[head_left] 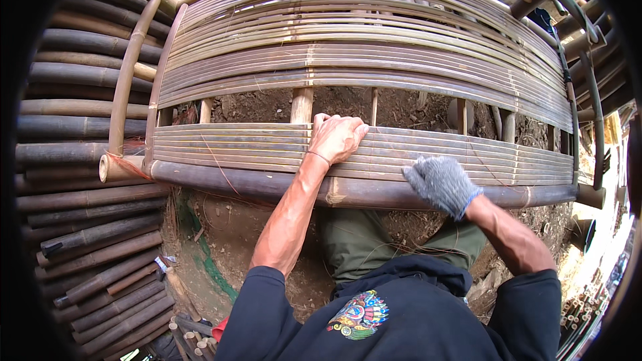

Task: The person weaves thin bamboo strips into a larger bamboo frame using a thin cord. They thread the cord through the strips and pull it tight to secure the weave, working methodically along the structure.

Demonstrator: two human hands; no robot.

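A long bamboo bench seat (348, 190) lies across in front of me, its surface made of thin lengthwise bamboo slats (247, 144). My left hand (336, 138) is bare and curls its fingers over the far edge of the near band of slats, beside a gap. My right hand (441, 184) wears a grey knitted glove with a blue cuff. It rests closed on the near slats by the thick front pole; whatever its fingers hold, if anything, is hidden. Through the gap show a crosspiece (302, 105) and the soil below.
Dark bamboo poles (87, 130) are stacked along the left. An upright bamboo armrest (130, 80) stands at the bench's left end, with another frame (592, 113) at the right. Cut bamboo ends (582, 304) lie lower right. Green netting (214, 264) lies on the ground.
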